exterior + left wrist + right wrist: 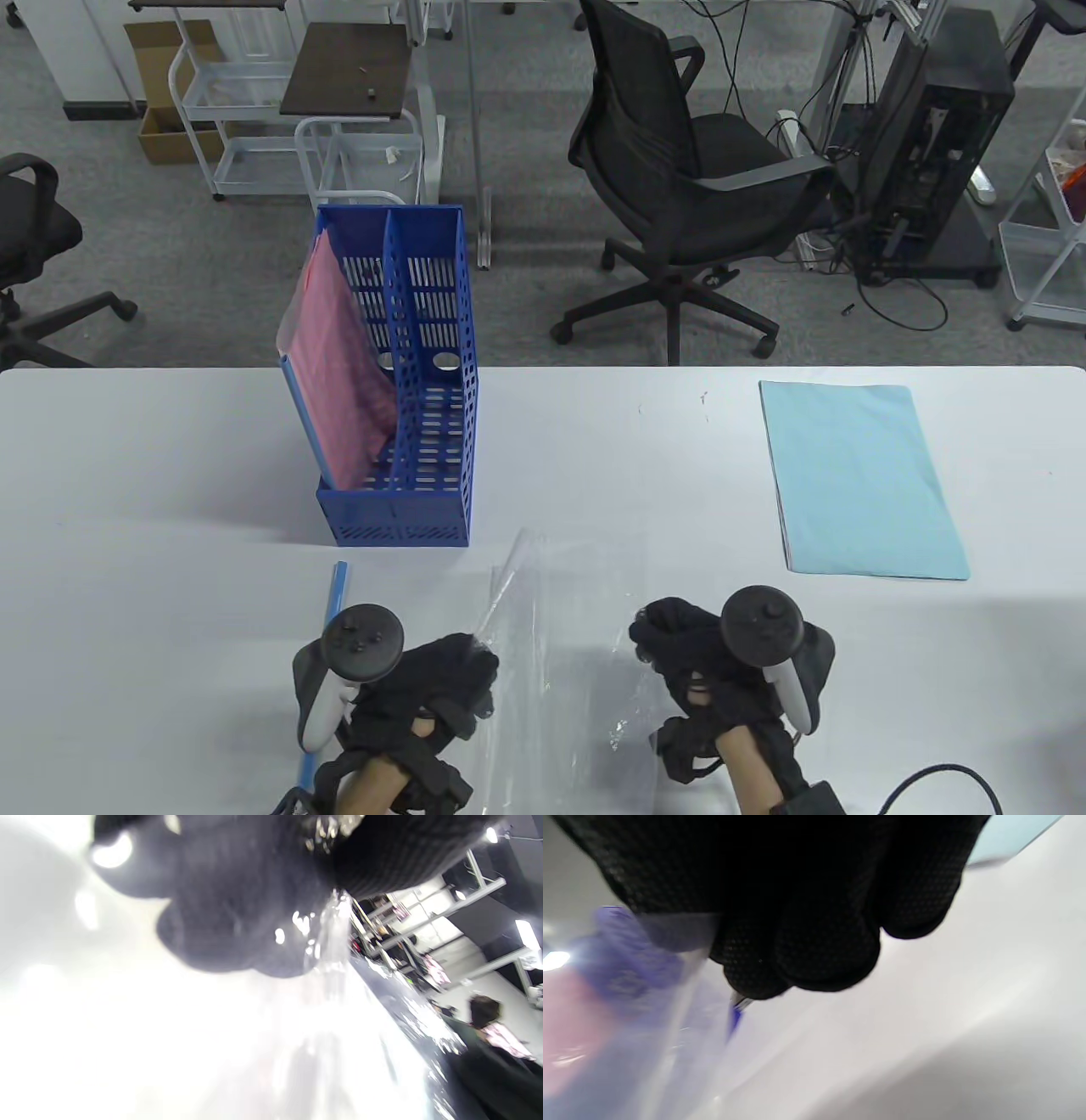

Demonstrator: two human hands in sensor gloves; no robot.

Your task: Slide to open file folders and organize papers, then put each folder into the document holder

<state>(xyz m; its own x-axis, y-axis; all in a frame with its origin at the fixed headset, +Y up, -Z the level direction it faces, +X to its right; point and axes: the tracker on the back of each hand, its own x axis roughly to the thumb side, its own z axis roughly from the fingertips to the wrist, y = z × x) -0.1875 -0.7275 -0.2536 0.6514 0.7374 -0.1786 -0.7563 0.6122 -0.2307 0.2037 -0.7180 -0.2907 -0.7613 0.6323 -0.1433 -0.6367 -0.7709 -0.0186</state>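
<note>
Clear plastic folder is seen lying on the white table at the near edge, between the two gloved hands; its left edge is lifted off the surface. That edge is pinched by the curled fingers of the left hand — in the left wrist view the shiny film runs up into the dark fingers. The folder's right edge is gripped by the right hand, fingers curled over it; in the right wrist view the fingertips are bunched tightly, with the film's edge just beside them.

A thin blue bar is laid on the table just left of the left hand, partly hidden by the tracker — whether it touches the folder cannot be told.

Farther back on the left, a blue document holder stands upright, two compartments visible. A pink folder is leaned in its left compartment, tilted leftward and rising above the rim.

Well apart to the right, a light blue stack of paper is laid flat.

Beyond the table, a black office chair is seen on the grey floor.
</note>
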